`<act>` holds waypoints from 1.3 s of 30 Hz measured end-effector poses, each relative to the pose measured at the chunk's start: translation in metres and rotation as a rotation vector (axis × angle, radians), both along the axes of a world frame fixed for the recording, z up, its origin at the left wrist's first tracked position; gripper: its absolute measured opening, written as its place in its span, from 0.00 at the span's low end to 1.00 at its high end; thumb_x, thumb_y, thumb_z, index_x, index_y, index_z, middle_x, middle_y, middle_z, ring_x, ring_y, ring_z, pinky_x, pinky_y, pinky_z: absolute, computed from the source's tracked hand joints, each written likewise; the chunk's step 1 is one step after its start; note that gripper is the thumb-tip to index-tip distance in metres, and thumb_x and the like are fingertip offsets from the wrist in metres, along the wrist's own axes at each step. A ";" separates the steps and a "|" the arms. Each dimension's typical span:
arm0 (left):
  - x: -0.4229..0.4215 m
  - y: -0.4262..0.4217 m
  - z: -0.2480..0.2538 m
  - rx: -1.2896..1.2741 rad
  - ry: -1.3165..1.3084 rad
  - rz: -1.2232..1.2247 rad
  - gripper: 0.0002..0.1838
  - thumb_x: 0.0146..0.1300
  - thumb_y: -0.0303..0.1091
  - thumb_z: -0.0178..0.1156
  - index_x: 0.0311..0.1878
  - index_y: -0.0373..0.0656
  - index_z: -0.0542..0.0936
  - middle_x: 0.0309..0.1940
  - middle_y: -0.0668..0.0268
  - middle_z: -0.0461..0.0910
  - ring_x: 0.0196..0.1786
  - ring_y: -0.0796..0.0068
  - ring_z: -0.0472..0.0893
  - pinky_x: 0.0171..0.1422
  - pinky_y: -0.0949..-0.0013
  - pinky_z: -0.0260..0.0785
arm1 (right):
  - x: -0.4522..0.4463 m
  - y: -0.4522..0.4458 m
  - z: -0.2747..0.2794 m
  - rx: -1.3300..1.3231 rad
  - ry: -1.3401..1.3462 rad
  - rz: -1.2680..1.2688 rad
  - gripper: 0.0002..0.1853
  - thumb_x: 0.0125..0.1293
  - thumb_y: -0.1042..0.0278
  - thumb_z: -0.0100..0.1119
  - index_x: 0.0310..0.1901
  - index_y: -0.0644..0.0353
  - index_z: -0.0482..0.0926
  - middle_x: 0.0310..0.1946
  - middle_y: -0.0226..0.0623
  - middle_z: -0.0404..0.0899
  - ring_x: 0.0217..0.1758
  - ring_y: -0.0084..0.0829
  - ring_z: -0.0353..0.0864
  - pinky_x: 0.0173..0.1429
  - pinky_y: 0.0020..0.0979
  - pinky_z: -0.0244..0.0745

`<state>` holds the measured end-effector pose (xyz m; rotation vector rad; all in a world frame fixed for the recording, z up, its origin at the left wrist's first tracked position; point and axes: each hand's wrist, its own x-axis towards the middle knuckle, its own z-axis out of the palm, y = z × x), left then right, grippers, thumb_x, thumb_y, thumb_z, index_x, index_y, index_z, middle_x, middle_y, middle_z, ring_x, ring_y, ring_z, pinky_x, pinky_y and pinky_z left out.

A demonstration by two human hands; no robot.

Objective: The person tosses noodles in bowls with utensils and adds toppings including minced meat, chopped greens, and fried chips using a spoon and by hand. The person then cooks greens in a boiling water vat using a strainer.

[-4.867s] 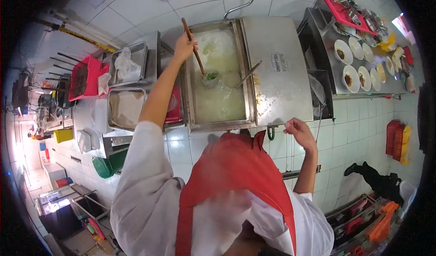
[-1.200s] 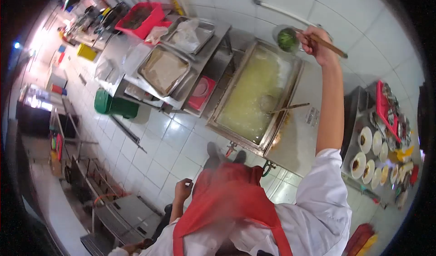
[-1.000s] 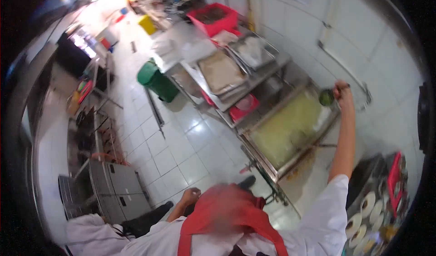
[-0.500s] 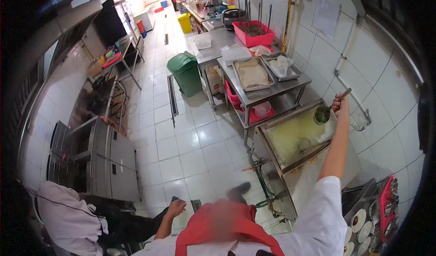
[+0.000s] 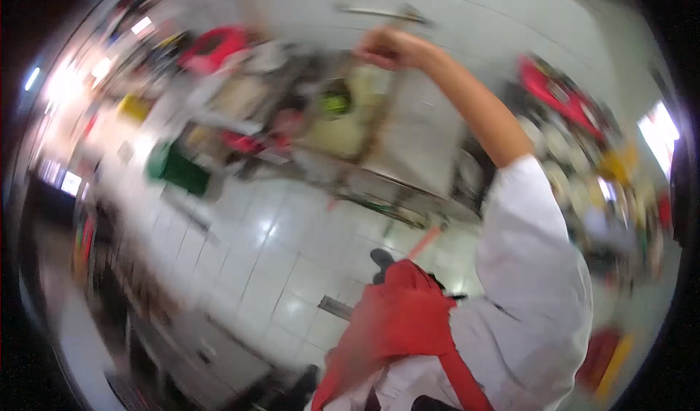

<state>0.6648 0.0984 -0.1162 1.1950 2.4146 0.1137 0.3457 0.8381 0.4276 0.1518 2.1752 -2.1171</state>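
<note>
My right hand [image 5: 386,46] is stretched out over the back edge of a metal vat, its fingers curled closed but smeared by motion. Whether a handle is in it cannot be made out. Below and left of that hand, a round strainer with bright green contents [image 5: 336,99] sits in the vat's yellowish liquid [image 5: 343,135], apart from my fingers. A flat steel surface [image 5: 423,137] adjoins the vat on the right, under my forearm. My left hand is out of view.
A green bin [image 5: 177,169] stands on the white tiled floor [image 5: 248,243]. To the left of the vat are a steel table with trays and a red tub [image 5: 215,48]. Stacked plates [image 5: 555,145] and a red tray [image 5: 558,97] lie at right. Dark equipment borders the lower left.
The view has swung right and is blurred. My right hand, earlier around the strainer's handle close to its bowl, is now farther from the bowl. My left hand has left the picture.
</note>
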 end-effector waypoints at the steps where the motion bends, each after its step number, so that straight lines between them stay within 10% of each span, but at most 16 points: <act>1: -0.029 -0.003 0.001 -0.008 -0.036 -0.138 0.15 0.61 0.37 0.57 0.47 0.37 0.75 0.41 0.57 0.80 0.36 0.66 0.82 0.37 0.67 0.75 | 0.038 -0.005 0.017 0.020 0.068 -0.093 0.13 0.60 0.57 0.51 0.31 0.56 0.79 0.16 0.23 0.72 0.12 0.14 0.63 0.14 0.18 0.54; 8: -0.123 0.055 0.013 -0.070 -0.152 -0.553 0.15 0.61 0.37 0.55 0.45 0.36 0.77 0.41 0.57 0.81 0.39 0.63 0.81 0.41 0.66 0.74 | 0.237 0.019 0.059 -0.049 -0.065 -0.113 0.13 0.58 0.58 0.49 0.25 0.58 0.74 0.15 0.26 0.70 0.12 0.13 0.65 0.14 0.14 0.56; 19: -0.100 0.336 0.082 -0.162 -0.191 -0.662 0.15 0.62 0.37 0.53 0.43 0.34 0.79 0.40 0.57 0.82 0.43 0.58 0.80 0.48 0.65 0.72 | 0.567 0.175 0.084 0.377 -0.214 -0.879 0.08 0.52 0.66 0.52 0.19 0.54 0.67 0.12 0.20 0.59 0.12 0.12 0.54 0.15 0.18 0.43; 21: -0.043 0.412 0.113 -0.183 -0.200 -0.650 0.15 0.62 0.37 0.53 0.42 0.34 0.79 0.39 0.57 0.82 0.44 0.58 0.80 0.49 0.65 0.72 | 0.608 0.238 0.059 0.512 -0.093 -0.933 0.08 0.53 0.66 0.51 0.19 0.54 0.67 0.13 0.20 0.60 0.12 0.12 0.55 0.15 0.18 0.45; 23: 0.025 0.500 0.150 -0.214 -0.673 0.257 0.14 0.58 0.35 0.52 0.42 0.38 0.78 0.36 0.56 0.81 0.33 0.62 0.81 0.39 0.64 0.74 | 0.645 0.291 0.041 0.711 -0.090 -0.999 0.08 0.57 0.68 0.51 0.21 0.56 0.70 0.16 0.24 0.67 0.14 0.14 0.66 0.16 0.19 0.58; 27: 0.094 0.581 0.074 0.005 -0.729 0.234 0.13 0.58 0.35 0.54 0.40 0.36 0.78 0.29 0.59 0.81 0.32 0.68 0.81 0.38 0.65 0.73 | 0.712 0.426 -0.087 0.791 -0.046 -1.159 0.02 0.55 0.79 0.51 0.30 0.65 0.74 0.18 0.33 0.76 0.18 0.23 0.78 0.21 0.25 0.72; 30: 0.157 0.629 0.139 0.023 -0.777 0.033 0.13 0.59 0.35 0.55 0.40 0.36 0.78 0.28 0.59 0.81 0.30 0.71 0.80 0.34 0.67 0.72 | 0.736 0.456 -0.177 1.036 0.229 -1.210 0.06 0.49 0.81 0.50 0.26 0.59 0.75 0.23 0.41 0.75 0.31 0.40 0.78 0.36 0.36 0.72; 32: 0.185 0.644 0.188 0.053 -1.026 0.502 0.13 0.60 0.36 0.57 0.41 0.36 0.78 0.27 0.58 0.81 0.28 0.74 0.80 0.31 0.70 0.70 | 0.740 0.455 -0.221 1.105 0.267 -1.279 0.05 0.48 0.82 0.51 0.26 0.59 0.73 0.27 0.42 0.73 0.31 0.44 0.75 0.34 0.37 0.70; 39: 0.219 0.620 0.229 0.066 -0.455 0.426 0.12 0.59 0.37 0.57 0.39 0.36 0.79 0.21 0.55 0.80 0.25 0.72 0.80 0.30 0.70 0.70 | 0.730 0.495 -0.260 1.057 0.302 -1.463 0.07 0.49 0.85 0.51 0.27 0.60 0.72 0.29 0.43 0.71 0.27 0.46 0.74 0.30 0.40 0.69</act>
